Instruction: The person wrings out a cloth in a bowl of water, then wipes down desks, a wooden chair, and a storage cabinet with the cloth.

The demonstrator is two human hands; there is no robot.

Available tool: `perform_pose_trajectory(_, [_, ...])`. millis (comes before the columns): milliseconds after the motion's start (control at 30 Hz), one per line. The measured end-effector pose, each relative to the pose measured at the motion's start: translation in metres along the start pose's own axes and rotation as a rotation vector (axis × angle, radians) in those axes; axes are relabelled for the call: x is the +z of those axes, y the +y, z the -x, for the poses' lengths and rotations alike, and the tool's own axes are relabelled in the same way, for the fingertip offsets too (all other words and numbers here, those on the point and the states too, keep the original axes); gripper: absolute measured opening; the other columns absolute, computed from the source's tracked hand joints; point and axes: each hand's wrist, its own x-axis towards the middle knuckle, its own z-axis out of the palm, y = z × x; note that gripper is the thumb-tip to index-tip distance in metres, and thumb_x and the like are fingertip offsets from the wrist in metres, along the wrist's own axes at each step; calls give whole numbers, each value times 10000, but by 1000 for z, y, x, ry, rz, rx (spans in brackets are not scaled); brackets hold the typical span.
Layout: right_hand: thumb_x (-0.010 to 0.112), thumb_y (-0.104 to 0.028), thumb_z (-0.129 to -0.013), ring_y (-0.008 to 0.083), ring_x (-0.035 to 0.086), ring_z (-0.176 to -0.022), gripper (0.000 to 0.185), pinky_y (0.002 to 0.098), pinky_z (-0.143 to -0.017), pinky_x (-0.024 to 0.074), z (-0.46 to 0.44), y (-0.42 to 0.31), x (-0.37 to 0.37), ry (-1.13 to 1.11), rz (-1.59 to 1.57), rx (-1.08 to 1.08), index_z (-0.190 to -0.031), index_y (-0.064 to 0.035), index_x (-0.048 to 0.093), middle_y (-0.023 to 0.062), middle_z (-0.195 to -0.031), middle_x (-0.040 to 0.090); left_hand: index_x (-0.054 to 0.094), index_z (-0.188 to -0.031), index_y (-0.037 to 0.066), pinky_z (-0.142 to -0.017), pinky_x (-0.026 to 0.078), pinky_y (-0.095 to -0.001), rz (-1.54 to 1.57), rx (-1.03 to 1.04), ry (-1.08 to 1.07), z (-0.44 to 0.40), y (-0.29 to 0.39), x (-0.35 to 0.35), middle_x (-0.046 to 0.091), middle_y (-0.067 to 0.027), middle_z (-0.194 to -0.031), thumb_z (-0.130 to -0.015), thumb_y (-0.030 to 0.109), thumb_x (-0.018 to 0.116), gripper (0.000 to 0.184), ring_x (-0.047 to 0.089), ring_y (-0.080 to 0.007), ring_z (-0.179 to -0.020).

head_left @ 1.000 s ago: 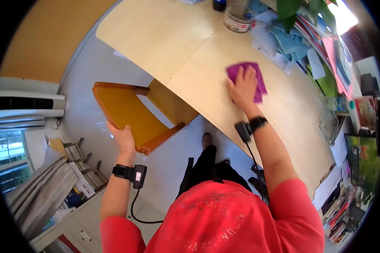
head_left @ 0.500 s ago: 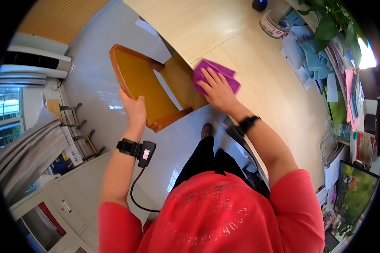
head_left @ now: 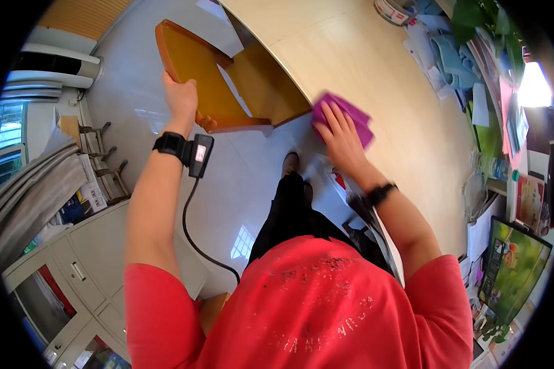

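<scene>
My left hand (head_left: 182, 103) grips the edge of a wooden chair (head_left: 197, 67) with a yellow-brown panel and an orange-brown frame. The chair's seat side reaches under the desk edge. Under my right hand (head_left: 345, 144) is a folded purple cloth (head_left: 360, 120), slightly blurred. The fingers are stretched over the cloth, which lies at the near edge of the pale wood desk (head_left: 406, 178). Whether the thumb is tucked beneath the cloth I cannot tell.
A clear round tub (head_left: 395, 11), papers, a light blue cloth (head_left: 452, 61) and a monitor (head_left: 514, 270) stand along the desk's right side. Pale cabinets (head_left: 95, 264) are at the lower left. A black cable (head_left: 194, 240) hangs from my left wrist device.
The purple cloth and my right hand have moved right and slightly down along the desk edge. My left hand and the chair appear higher and further left as the view shifts.
</scene>
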Motion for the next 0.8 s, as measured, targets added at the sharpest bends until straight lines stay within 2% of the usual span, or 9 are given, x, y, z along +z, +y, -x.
perform_pose_trajectory(100, [493, 5, -743, 314, 294, -1315, 392, 435, -1051, 271, -53, 3, 21, 92, 24, -9, -1126, -49, 555, 155, -1401, 344, 433, -1107, 9, -828, 443, -382, -14, -4, 12, 3, 5, 0, 585, -164, -1006, -755, -3, 537, 367, 579, -316, -936])
perform_pose_trajectory(200, [492, 10, -749, 303, 301, -1315, 385, 427, -1056, 270, -46, 1, 24, 118, -33, 8, -1125, -47, 553, 139, -1399, 355, 425, -1129, 17, -810, 452, -367, -36, -56, -22, 6, 10, -3, 575, -159, -1032, -764, 44, 540, 384, 571, -272, -920])
perform_pose_trajectory(367, [526, 24, -715, 304, 329, -1300, 364, 430, -1049, 279, 37, -5, 1, 85, -86, 58, -1070, -37, 577, 133, -1360, 413, 414, -1191, 17, -866, 426, -375, 83, -59, 11, -14, -18, 0, 569, -166, -1061, -832, 124, 507, 386, 554, -296, -989])
perform_pose_trajectory(467, [486, 57, -734, 265, 504, -1145, 332, 402, -943, 407, 45, -14, 3, 253, -163, 162, -1028, -44, 603, 132, -1195, 547, 407, -1208, 22, -889, 411, -390, 200, -57, -23, -13, -17, 0, 544, -156, -1123, -899, 221, 456, 370, 521, -278, -1046])
perform_pose_trajectory(567, [431, 69, -762, 188, 596, -891, 312, 326, -773, 491, 2, -46, -18, 228, -1194, 783, -989, -40, 615, 99, -985, 612, 409, -1229, 49, -902, 402, -404, 524, -180, -155, -4, -20, -6, 526, -117, -1157, -944, 355, 416, 418, 493, -263, -1075])
perform_pose_trajectory(600, [413, 46, -792, 129, 569, -726, 320, 263, -648, 493, -18, -60, -15, 383, -1222, 675, -1049, -39, 584, 67, -858, 609, 411, -1237, 61, -906, 400, -407, 667, -239, -220, -2, -24, -12, 522, -101, -1164, -955, 403, 405, 444, 485, -258, -1080])
perform_pose_trajectory(633, [431, 35, -796, 180, 521, -857, 343, 289, -746, 446, -37, -73, -16, 451, -1211, 567, -1112, -41, 540, 101, -974, 557, 393, -1279, 107, -935, 383, -415, 727, -404, -320, -2, -31, -19, 500, -66, -1196, -933, 540, 348, 555, 463, -238, -1107])
perform_pose_trajectory(733, [483, 3, -808, 336, 379, -1252, 501, 365, -1041, 304, -98, -134, -22, 439, -1090, 198, -1301, -48, 406, 203, -1320, 400, 266, -1371, 130, -981, 357, -421, 1051, -444, -560, 7, -55, -47, 422, -117, -1329, -878, 677, 197, 740, 428, -256, -1193])
perform_pose_trajectory(800, [559, -93, -809, 383, 309, -1293, 608, 417, -1064, 265, -130, -170, 2, 225, -978, 35, -1364, -23, 321, 247, -1401, 298, 182, -1419, 111, -1057, 265, -433, 1145, -558, -568, 15, -55, -56, 382, -155, -1371, -813, 751, 207, 883, 370, -294, -1256])
